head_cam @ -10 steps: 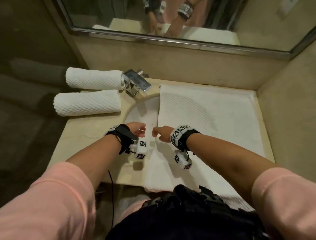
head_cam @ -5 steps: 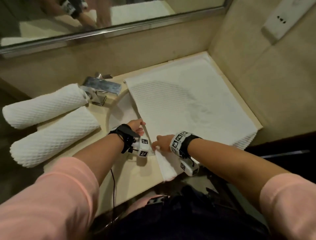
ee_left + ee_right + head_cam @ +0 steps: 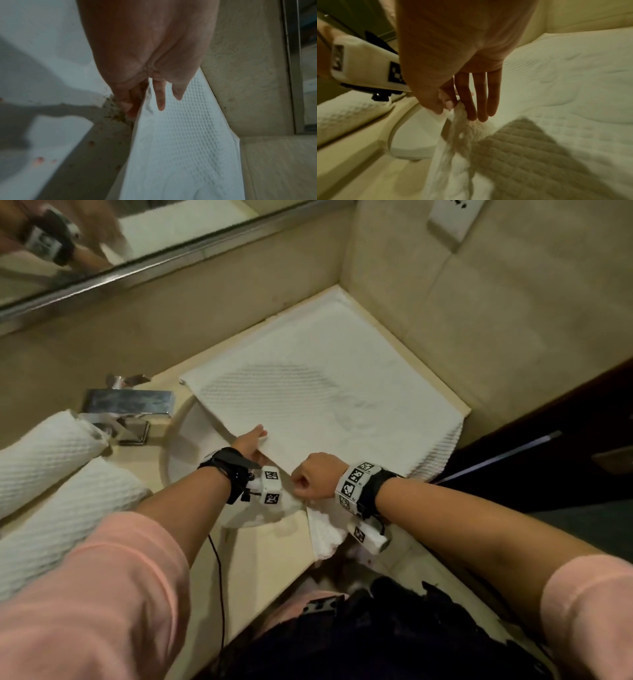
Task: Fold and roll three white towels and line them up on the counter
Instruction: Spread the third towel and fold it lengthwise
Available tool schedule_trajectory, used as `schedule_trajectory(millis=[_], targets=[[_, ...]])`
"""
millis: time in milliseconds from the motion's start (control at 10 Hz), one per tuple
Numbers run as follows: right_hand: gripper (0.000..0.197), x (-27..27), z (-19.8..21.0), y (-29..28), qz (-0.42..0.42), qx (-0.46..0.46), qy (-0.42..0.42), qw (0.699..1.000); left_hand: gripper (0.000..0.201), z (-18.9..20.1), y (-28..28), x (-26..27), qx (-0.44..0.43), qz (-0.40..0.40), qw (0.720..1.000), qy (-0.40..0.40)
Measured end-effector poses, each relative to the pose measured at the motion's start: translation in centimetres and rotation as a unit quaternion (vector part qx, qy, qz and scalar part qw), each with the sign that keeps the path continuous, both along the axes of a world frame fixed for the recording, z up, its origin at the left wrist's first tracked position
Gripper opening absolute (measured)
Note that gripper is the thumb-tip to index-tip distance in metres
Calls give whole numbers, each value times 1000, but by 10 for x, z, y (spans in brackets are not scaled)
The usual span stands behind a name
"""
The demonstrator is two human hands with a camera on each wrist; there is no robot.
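A white waffle-weave towel (image 3: 325, 392) lies spread flat on the counter, covering the right part of the sink basin (image 3: 191, 440). My left hand (image 3: 251, 441) reaches forward along the towel's left edge. In the left wrist view, the left hand (image 3: 145, 102) pinches that edge of the towel (image 3: 180, 148), with fingers above and below it. My right hand (image 3: 308, 479) is curled at the same edge, nearer to me. In the right wrist view, the thumb and forefinger of the right hand (image 3: 452, 106) pinch a bunched bit of the towel (image 3: 556, 94).
Two rolled white towels (image 3: 44, 446) (image 3: 68, 515) lie on the counter's left side, beside a chrome faucet (image 3: 126, 409). A mirror (image 3: 102, 234) runs along the back wall. A tiled wall (image 3: 479, 320) with a socket (image 3: 452, 217) closes the right side.
My head has turned right and tilted. Both hands have closed on the towel's left edge, and the left hand has slid further forward along it.
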State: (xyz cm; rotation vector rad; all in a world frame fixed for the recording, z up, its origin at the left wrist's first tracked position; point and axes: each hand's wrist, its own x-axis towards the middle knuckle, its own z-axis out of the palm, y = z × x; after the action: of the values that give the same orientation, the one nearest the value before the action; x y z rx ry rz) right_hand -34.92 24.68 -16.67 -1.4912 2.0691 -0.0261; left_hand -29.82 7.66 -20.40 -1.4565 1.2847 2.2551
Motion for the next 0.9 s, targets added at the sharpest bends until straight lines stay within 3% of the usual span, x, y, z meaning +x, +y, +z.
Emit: schedule_trajectory(millis=[100,200,300,400,500,600,700,800,900], targets=[[30,-12,2,22,-88,-14,-15,996,36,0,-8,-11,-69,-34,996,-45],[21,-25,3,45,-195,-41,-57,978,38,3,-13,-22,-162,-71,981,-85],[28,-42,4,68,-314,-66,-142,936,31,5,-26,-39,-306,-207,915,-160],[31,-58,8,88,-406,-54,-291,865,28,31,-26,-52,-426,-250,850,-184],[22,-71,20,109,-461,0,-417,784,42,44,-22,-66,-538,-310,765,-173],[18,-88,32,125,-441,35,-444,779,71,14,-37,-102,-573,-232,781,-95],[38,-115,33,136,-453,54,-395,797,51,55,-1,-131,-356,145,923,0],[53,-170,-1,147,-469,71,-392,788,58,90,30,-157,-381,86,919,54],[61,-219,-22,157,-469,78,-386,790,71,98,39,-184,-419,77,902,72]])
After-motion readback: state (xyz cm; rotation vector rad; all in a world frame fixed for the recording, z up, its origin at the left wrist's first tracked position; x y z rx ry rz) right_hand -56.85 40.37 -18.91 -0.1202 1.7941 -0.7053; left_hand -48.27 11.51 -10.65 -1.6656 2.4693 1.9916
